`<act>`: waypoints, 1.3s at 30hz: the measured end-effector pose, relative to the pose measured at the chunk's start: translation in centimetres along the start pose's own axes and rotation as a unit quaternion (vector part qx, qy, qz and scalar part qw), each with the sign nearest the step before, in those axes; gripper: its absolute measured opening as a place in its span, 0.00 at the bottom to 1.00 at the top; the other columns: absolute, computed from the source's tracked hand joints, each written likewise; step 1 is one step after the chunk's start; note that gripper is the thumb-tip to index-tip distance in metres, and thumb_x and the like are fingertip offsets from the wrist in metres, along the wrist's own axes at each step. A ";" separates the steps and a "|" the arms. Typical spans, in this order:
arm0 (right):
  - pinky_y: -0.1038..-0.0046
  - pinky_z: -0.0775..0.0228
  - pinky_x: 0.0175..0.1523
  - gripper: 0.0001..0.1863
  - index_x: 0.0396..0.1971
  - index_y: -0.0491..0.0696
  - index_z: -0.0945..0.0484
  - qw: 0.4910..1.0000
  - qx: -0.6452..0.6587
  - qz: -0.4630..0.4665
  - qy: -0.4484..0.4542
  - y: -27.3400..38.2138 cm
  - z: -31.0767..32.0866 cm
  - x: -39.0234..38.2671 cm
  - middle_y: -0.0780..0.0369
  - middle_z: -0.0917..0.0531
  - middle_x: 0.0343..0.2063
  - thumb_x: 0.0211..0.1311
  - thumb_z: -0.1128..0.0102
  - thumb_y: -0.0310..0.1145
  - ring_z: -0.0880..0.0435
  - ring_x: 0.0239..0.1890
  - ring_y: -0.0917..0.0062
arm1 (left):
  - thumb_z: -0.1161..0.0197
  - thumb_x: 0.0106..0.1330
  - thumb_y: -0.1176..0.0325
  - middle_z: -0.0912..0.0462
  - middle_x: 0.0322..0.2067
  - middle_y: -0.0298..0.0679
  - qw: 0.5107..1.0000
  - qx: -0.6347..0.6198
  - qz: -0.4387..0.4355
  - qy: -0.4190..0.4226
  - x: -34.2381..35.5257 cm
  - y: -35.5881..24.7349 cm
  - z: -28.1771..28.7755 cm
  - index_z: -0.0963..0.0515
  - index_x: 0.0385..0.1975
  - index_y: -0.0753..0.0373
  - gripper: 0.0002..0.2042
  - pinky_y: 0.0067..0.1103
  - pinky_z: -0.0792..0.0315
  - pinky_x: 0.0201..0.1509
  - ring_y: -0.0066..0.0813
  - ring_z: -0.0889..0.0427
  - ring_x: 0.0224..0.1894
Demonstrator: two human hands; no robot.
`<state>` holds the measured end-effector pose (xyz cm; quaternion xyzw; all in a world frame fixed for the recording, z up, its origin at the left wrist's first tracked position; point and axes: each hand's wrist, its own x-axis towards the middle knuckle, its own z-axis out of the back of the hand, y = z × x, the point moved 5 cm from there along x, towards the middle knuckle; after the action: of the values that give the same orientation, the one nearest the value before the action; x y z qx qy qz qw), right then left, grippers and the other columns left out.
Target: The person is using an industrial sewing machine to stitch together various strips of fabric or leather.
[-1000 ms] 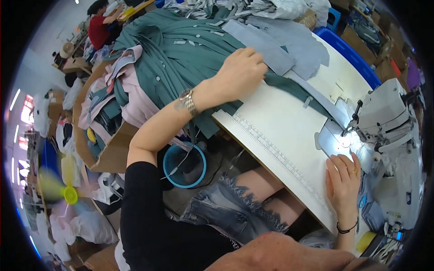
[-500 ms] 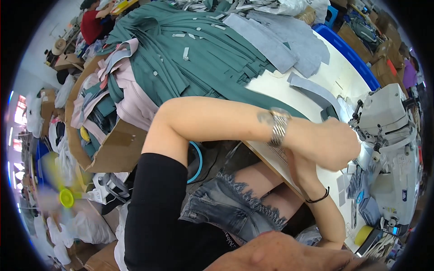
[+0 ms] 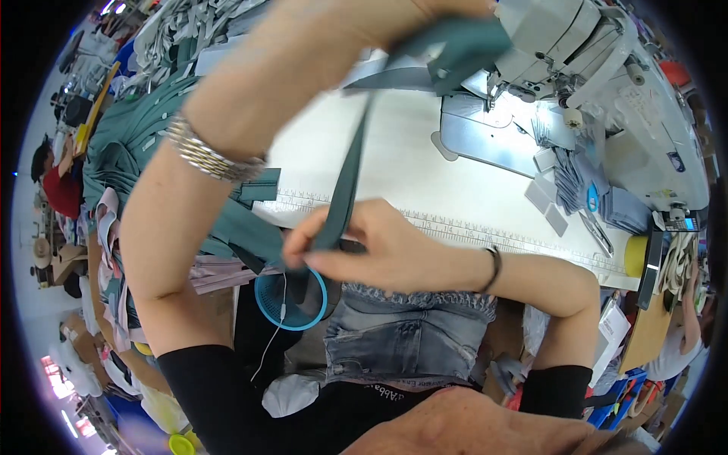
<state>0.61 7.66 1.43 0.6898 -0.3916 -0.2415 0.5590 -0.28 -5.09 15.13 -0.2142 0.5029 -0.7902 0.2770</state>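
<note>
A dark green fabric strip [image 3: 349, 178] stretches through the air between my two hands. My right hand [image 3: 371, 246], with a black cord at the wrist, pinches its lower part above the table's front edge. Up at the top edge of the picture is my left hand [image 3: 413, 17], blurred and partly cut off. From it hangs the strip's wider folded end, in front of the sewing machine [image 3: 550, 45]. A metal watch [image 3: 208, 155] is on my left wrist. Below the machine's head lies its shiny metal plate [image 3: 485, 133].
Green fabric pieces [image 3: 121, 121] pile up at the left. A printed ruler [image 3: 455, 227] runs along the white table's [image 3: 318, 144] front edge. Grey cut pieces [image 3: 569, 178], tweezers [image 3: 597, 233] and yellow tape [image 3: 635, 256] lie right. A blue-rimmed basket [image 3: 292, 327] stands below.
My view has swung toward the machine. My left hand has risen toward the top, with green fabric now showing beneath it. My right hand has come out in front, pinching the strip.
</note>
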 end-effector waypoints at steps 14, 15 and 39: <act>0.58 0.32 0.64 0.28 0.61 0.47 0.28 0.701 -0.691 0.100 -0.146 1.6 8.9 0.1 0.52 0.28 0.62 0.63 0.36 0.39 0.27 0.62 0.58 | 0.38 0.70 0.68 0.19 0.21 0.34 0.972 -0.140 -0.029 -0.187 -0.8 2.9 8.9 0.22 0.29 0.61 0.07 0.13 0.37 0.19 0.16 0.29 0.16; 0.55 0.36 0.67 0.28 0.63 0.47 0.29 0.662 -0.719 0.126 -0.169 0.5 10.1 1.8 0.52 0.30 0.65 0.65 0.38 0.41 0.29 0.65 0.58 | 0.39 0.70 0.69 0.21 0.20 0.33 0.962 -0.143 0.003 -0.234 -0.7 3.0 8.6 0.22 0.29 0.63 0.07 0.14 0.38 0.18 0.16 0.30 0.15; 0.53 0.45 0.75 0.27 0.57 0.42 0.23 0.647 -0.746 0.058 -0.144 3.2 11.1 -10.8 0.56 0.20 0.57 0.54 0.35 0.31 0.24 0.63 0.67 | 0.30 0.55 0.69 0.22 0.43 0.41 0.824 0.506 -0.256 0.017 -0.6 10.4 -9.1 0.25 0.35 0.64 0.13 0.33 0.24 0.48 0.43 0.21 0.48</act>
<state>-15.06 9.73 0.55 -0.0280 -0.1932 -0.5155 0.8344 -3.16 -2.06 1.92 -0.1511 -0.0356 -0.9798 0.1259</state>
